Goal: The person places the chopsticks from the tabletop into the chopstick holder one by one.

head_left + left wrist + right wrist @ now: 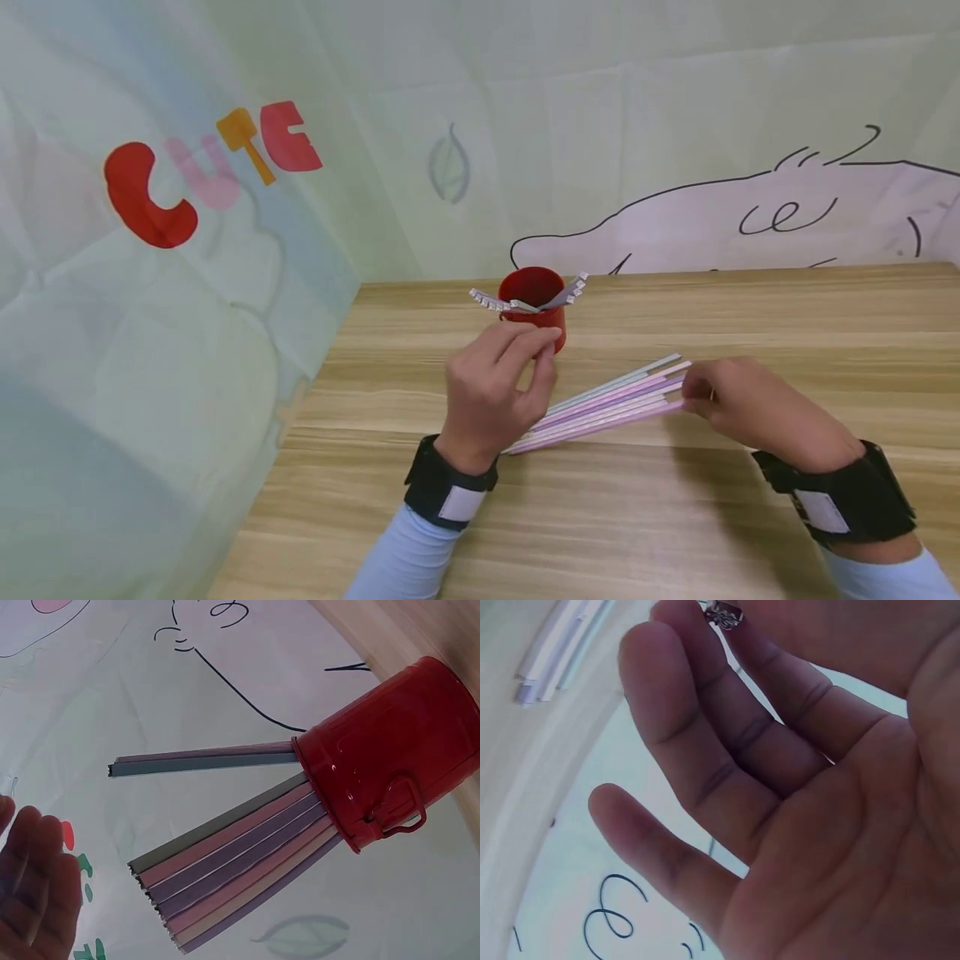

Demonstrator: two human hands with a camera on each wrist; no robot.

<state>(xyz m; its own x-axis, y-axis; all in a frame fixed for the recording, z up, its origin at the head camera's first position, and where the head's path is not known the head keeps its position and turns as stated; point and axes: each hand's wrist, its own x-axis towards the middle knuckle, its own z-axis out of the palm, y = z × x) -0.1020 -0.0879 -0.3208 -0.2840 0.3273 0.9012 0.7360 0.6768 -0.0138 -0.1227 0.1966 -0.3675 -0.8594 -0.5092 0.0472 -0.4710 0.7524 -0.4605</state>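
A red metal mug [555,321] stands near the back of the table, its small side handle showing in the left wrist view. Several long, thin pastel sticks with ragged ends [236,859] fan out from its mouth. My left hand [491,387] hovers in front of the mug, fingers loosely curled, with nothing visible in them. More pastel sticks [611,404] lie side by side on the table between the hands. At their right end, my right hand [765,412] pinches one stick; its ragged tip [724,616] pokes out between thumb and fingers in the right wrist view.
The wooden table [600,517] meets a pale printed cloth [420,83] at the back and left. Coloured letters and line drawings decorate the cloth. Both wrists wear black straps.
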